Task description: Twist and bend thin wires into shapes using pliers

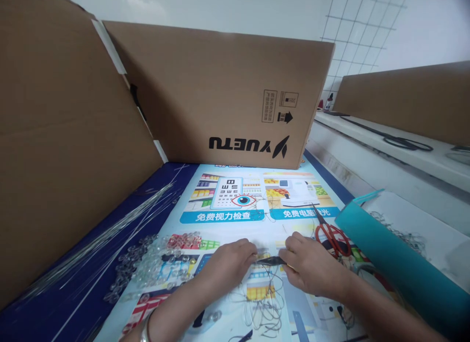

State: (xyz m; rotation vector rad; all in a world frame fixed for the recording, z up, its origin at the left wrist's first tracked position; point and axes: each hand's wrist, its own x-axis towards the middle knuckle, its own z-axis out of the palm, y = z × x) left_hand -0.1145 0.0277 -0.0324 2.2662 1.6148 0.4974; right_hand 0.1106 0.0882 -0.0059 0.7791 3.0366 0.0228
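Note:
My right hand (310,263) is closed around dark, narrow-nosed pliers (270,260), whose jaws point left. At their tip, the fingers of my left hand (237,257) are pinched together; whatever sits between them is too small to make out. Loose loops of thin wire (262,307) lie on the printed sheet below both hands. Left of my left hand spreads a pile of clear glass-like beads (157,258). Red-handled scissors (332,239) rest just beyond my right hand, blades pointing away.
Long straight wires (110,234) lie on the blue surface at left. A teal box (400,254) at right holds small wire pieces (398,232). Cardboard panels (205,97) stand behind and at left. A white ledge (411,141) runs along the right.

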